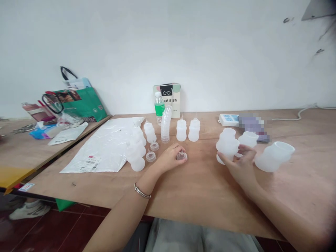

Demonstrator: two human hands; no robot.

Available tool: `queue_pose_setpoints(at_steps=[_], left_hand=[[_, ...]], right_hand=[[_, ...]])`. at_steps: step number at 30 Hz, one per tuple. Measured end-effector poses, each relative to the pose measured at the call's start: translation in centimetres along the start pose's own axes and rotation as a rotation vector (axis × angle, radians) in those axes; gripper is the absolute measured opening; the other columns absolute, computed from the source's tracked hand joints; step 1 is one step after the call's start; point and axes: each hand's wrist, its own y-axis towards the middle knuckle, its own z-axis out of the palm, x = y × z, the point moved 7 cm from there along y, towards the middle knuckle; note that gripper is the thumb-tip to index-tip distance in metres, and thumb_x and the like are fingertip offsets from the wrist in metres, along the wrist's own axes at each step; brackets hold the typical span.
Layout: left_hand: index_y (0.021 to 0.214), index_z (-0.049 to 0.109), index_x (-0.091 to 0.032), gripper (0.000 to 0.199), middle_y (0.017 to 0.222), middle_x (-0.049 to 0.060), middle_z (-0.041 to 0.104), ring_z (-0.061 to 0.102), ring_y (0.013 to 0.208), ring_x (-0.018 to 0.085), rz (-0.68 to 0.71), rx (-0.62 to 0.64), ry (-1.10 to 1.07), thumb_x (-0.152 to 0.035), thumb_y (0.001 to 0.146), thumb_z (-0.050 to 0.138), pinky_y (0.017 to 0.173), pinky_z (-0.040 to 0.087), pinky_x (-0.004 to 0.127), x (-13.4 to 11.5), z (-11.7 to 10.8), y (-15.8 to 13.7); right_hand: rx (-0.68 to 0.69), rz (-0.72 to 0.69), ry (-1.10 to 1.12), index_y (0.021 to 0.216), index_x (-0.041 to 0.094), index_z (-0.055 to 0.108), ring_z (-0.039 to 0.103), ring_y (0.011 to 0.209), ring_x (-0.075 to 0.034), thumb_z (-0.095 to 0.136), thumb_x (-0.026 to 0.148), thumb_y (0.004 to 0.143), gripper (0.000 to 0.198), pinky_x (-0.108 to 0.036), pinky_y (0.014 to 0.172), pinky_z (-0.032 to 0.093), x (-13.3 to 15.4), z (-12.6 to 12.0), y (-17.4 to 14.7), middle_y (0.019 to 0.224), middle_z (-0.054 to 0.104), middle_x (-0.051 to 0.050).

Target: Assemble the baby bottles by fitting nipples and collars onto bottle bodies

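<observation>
My left hand (172,157) rests on the table with its fingertips closed round a clear nozzle cap (181,156). On the right, my right hand (243,168) grips a milky white squeeze bottle (228,141) that has no cap. Its thumb lies on the near side, and the fingers reach behind. Two more open bottles stand close by, one behind the hand (248,139) and a wider-looking one (274,157) to its right. Left of my left hand lie two loose clear caps, a nearer cap (151,156) and a farther cap (154,146).
Several capped bottles (194,130) stand mid-table and at left beside a white plastic mailer (102,143). Behind are a curved stack of clear caps (166,126), a green-labelled water bottle (159,110), a paper bag (176,101), a power strip (229,120) and a pixelated purple item (253,127).
</observation>
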Motion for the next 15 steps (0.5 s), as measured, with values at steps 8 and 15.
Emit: queue_pose_setpoints(at_steps=[8,15], left_hand=[[0.092,0.06,-0.019,0.012,0.094,0.004,0.058,0.055,0.082,0.016,-0.003,-0.029,-0.061,-0.026,0.085,0.054,0.076,0.045,0.03,-0.6,-0.5,0.0],[0.087,0.064,-0.017,0.021,0.086,0.003,0.062,0.054,0.075,0.013,-0.14,-0.321,-0.604,-0.036,0.078,0.066,0.068,0.043,0.025,0.9,-2.2,0.4]], right_hand=[[0.217,0.007,-0.071,0.111,0.024,0.042,0.059,0.098,-0.031,0.07,0.052,0.067,0.059,-0.05,0.083,0.05,1.0,1.9,-1.8,0.11,0.056,-0.01],[0.426,-0.341,-0.046,0.116,0.025,0.049,0.058,0.105,-0.026,0.063,0.042,0.079,0.044,-0.042,0.089,0.048,7.7,5.1,-3.0,0.114,0.06,-0.008]])
